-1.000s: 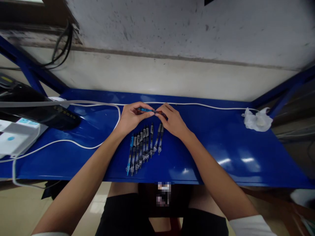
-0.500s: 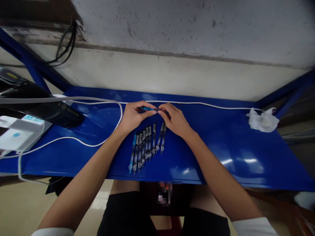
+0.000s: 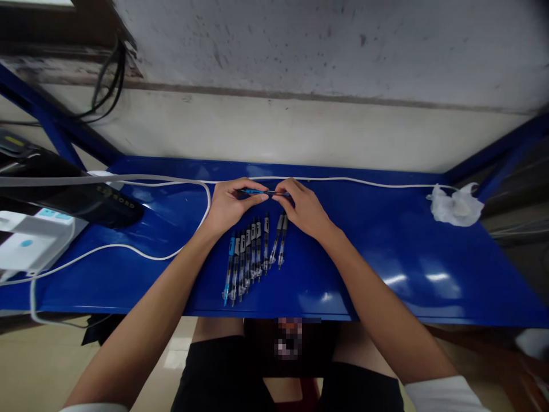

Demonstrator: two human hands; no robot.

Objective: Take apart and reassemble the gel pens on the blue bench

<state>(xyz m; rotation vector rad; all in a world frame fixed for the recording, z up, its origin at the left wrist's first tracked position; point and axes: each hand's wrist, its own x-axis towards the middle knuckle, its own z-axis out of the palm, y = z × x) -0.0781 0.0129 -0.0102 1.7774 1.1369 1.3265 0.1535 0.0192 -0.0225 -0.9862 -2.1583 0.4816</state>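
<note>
Pen [image 3: 254, 191], with blue and dark parts, lies crosswise between the two hands, its long axis running left to right, held above the blue table [image 3: 373, 240]. The left hand [image 3: 228, 205] pinches its blue portion between thumb and fingers; the right hand [image 3: 303, 209] closes on the dark end (whether this is one piece or two joined, I cannot tell). Both hands are about equally near its middle, fingertips almost meeting.

On the near side, a row of pens [image 3: 247, 237] lies roughly at right angles to it, the rightmost ones just beside the right hand. A white cable [image 3: 369, 183] runs behind the hands, and its loop passes close by the left wrist. Well apart sit a crumpled white bag [image 3: 457, 207] to the right and a black cylinder [image 3: 114, 205] to the left. Nothing stands between the hands except what they hold.
</note>
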